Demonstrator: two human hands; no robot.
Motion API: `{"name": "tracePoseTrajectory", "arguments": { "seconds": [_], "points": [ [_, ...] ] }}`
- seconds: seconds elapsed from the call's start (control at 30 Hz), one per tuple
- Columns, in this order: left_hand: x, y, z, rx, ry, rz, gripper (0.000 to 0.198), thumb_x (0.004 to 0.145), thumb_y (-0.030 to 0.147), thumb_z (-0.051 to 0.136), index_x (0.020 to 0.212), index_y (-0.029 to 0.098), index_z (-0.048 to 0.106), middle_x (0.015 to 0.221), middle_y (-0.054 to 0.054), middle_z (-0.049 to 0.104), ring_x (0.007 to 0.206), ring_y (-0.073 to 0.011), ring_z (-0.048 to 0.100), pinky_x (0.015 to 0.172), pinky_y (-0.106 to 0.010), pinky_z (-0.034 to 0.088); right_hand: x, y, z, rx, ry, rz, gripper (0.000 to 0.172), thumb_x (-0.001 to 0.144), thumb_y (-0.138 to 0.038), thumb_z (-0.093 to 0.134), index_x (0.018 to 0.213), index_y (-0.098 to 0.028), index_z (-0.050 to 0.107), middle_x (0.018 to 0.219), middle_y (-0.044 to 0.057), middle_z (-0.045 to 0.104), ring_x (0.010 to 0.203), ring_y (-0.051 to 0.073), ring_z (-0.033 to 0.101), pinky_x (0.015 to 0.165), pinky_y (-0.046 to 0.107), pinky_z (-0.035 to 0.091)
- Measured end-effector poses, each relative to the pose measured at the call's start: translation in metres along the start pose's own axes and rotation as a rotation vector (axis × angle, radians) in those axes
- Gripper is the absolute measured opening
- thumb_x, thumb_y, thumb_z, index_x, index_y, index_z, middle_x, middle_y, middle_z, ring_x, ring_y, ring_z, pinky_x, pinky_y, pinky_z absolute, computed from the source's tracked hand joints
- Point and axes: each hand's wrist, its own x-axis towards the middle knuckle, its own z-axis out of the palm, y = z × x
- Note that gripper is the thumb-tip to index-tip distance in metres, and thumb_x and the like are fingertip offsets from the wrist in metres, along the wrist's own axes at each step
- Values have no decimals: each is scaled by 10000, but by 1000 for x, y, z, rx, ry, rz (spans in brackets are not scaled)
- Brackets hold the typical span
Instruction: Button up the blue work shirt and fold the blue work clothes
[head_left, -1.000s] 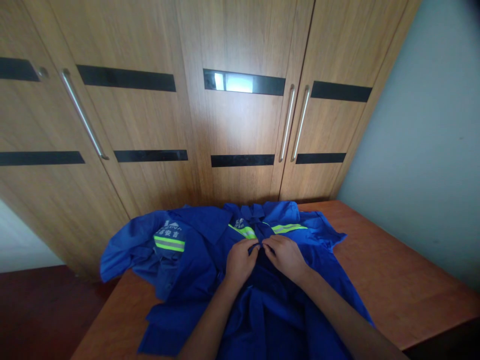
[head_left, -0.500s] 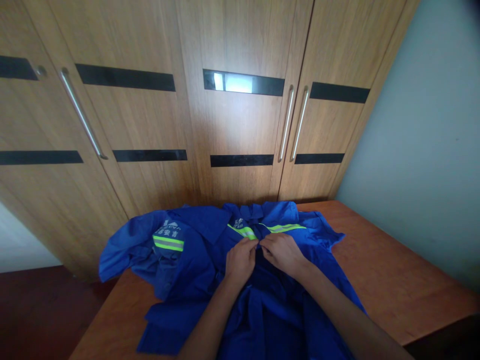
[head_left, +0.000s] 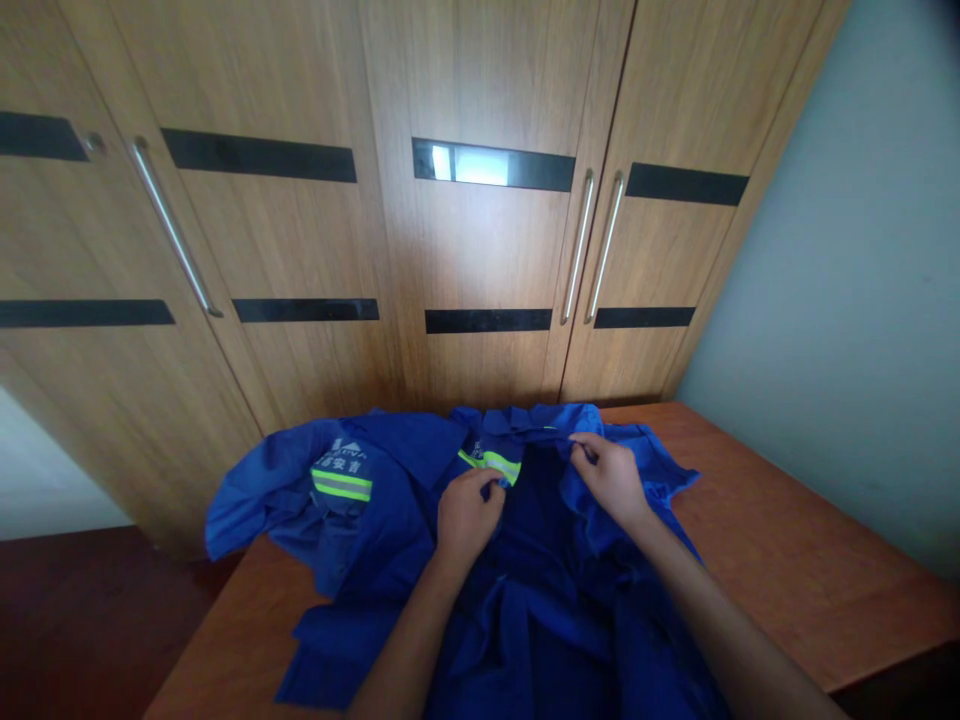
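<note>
At the far left, dark red floor point(head_left: 67, 610) shows beside the worktop point(head_left: 795, 540). On the worktop's left part lies a crumpled blue bundle of cloth point(head_left: 281, 495), with white printing point(head_left: 341, 456) above a yellow-and-grey reflective band point(head_left: 342, 486); whether it is a sleeve of the jacket or a second garment, I cannot tell. One rounded fold of it hangs out past the worktop's edge.

Next comes the blue jacket point(head_left: 536, 545), spread on the worktop directly beneath both hands, front up. Its long axis runs away from the person: the collar point(head_left: 514, 420) lies at the far end, near the wooden wardrobe point(head_left: 480, 250), and the body reaches back toward the viewer between the forearms.

The left hand point(head_left: 466, 515) pinches the left front edge between thumb and fingers, just below a reflective strip point(head_left: 502, 466). It sits the nearer of the two to the bundle and the lower on the jacket.

Across the parted front, where dark inner cloth shows, the right hand point(head_left: 611, 480) grips the right front edge, raising it and turning it back. This hand is nearer the collar. Beyond it, a sleeve point(head_left: 660, 460) lies toward the bare right part of the worktop and the pale wall point(head_left: 862, 330).
</note>
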Motion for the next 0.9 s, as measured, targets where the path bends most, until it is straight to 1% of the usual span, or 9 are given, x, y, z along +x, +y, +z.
{"name": "tracePoseTrajectory", "arguments": {
  "seconds": [0.1,0.17,0.27,0.43,0.5,0.57,0.73,0.8,0.9],
  "points": [
    [10,-5,-16,-48,134,-83,290,796,232,443,860,179,721,889,-37,739,838,-185,672,777,-257,498,7,19,-23,150,170,100,337,830,-369,458,933,-159,700,774,51,724,702,199,658,681,280,484],
    [14,-8,-26,-13,146,-111,361,826,234,343,834,149,694,828,-49,718,784,-185,661,694,-245,496,4,29,-35,187,179,108,298,823,-351,465,905,-176,691,855,50,728,786,203,661,738,283,486],
    [15,-10,-33,94,66,-126,376,826,217,301,683,162,645,662,-33,655,672,-182,632,600,-239,457,-10,38,-42,74,8,41,245,814,-279,446,822,-204,679,831,26,712,776,195,646,740,285,477],
    [4,-9,-21,343,-200,-142,229,734,222,507,531,176,604,601,-70,649,633,-236,645,642,-317,462,-33,37,-34,-251,-480,-213,244,689,-81,465,723,-199,676,837,56,690,884,214,611,849,316,448],
    [0,-7,-16,425,-258,-153,183,725,208,529,578,168,630,664,-111,674,664,-266,659,665,-360,476,-36,29,-31,-306,-547,-282,296,640,-30,474,771,-187,688,865,68,687,936,227,592,885,336,433],
    [-3,-1,-14,483,-276,-147,186,768,217,504,676,165,658,778,-140,689,739,-286,666,702,-393,486,-34,16,-30,-276,-504,-320,363,648,-7,469,872,-185,692,923,66,680,970,221,577,909,343,422],
    [-5,19,-7,426,-209,112,230,819,127,458,899,207,658,966,-78,654,965,-212,607,893,-325,450,-27,-17,-12,-98,-459,-406,341,787,-49,461,1032,-189,653,1016,59,659,994,180,567,911,295,425],
    [-8,23,1,318,-208,239,273,815,83,449,931,219,657,963,-49,651,959,-179,597,911,-283,441,-26,-24,3,-135,-510,-408,307,815,-87,482,1059,-183,641,1018,67,656,1007,184,572,904,289,424],
    [-12,18,14,262,-249,280,315,818,65,440,975,224,661,983,-42,654,976,-178,592,925,-284,442,-25,-27,26,-286,-577,-356,262,812,-150,542,1052,-174,644,1009,91,660,1003,217,588,867,308,429]
  ]
}}
